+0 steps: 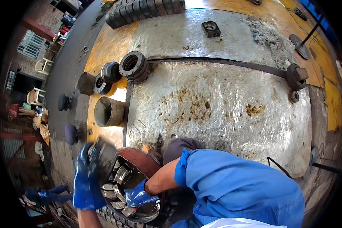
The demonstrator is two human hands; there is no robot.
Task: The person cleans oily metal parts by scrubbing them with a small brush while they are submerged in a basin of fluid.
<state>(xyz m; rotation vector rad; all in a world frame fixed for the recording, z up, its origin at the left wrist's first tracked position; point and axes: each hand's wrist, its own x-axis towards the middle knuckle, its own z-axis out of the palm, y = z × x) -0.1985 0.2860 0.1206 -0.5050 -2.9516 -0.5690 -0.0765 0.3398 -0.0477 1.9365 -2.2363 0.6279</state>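
Note:
My left hand (pixel 86 184), in a blue glove, is raised at the left side of a round metal tub with a reddish-brown inner wall (pixel 138 156). Its fingers are wrapped round a dark, blocky metal piece (pixel 103 155), slightly blurred. Reaching down into the tub is my right hand (pixel 142 194), also blue-gloved, its fingers bent among several loose metal pieces (pixel 122 174). What those fingers close on is hidden. A small red spot shows just below them. The tub rests at a ribbed black tyre (pixel 119 218).
A worn metal sheet (pixel 224 98) covers the floor ahead. Left of it stand a thick metal ring (pixel 133 66), an open cylinder (pixel 109 111) and other round parts. A square housing (pixel 211 29) and large tyre (pixel 144 11) lie farther off. Another person (pixel 49 195) is at far left.

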